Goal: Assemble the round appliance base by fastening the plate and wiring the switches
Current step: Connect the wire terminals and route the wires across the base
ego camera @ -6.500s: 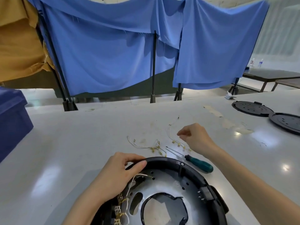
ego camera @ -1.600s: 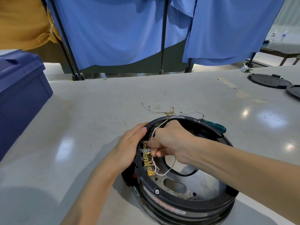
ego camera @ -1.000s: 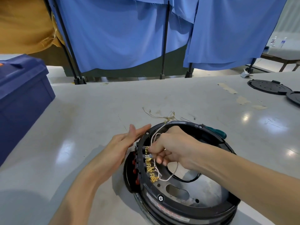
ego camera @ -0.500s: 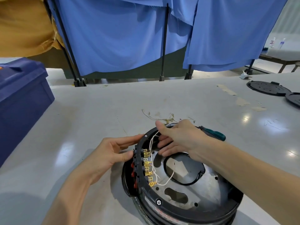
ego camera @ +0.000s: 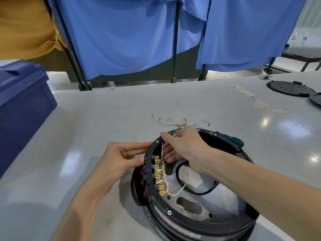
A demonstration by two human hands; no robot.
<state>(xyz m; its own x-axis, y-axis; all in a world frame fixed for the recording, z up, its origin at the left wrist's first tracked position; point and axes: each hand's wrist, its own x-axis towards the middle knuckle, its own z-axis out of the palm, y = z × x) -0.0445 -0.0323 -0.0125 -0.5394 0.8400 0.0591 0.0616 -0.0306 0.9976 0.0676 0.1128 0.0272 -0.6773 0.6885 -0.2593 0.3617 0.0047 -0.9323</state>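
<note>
Now steadying the round base (ego camera: 191, 221), lying near the table's (ego camera: 104, 119) front edge, with the left hand (ego camera: 119, 160), pinching its rim between thumb and curled fingers beside the red switches (ego camera: 142, 181); pinching a white wire (ego camera: 163, 150) in the right hand's (ego camera: 187, 146) bent fingers above the gold terminals (ego camera: 159, 178).
</note>
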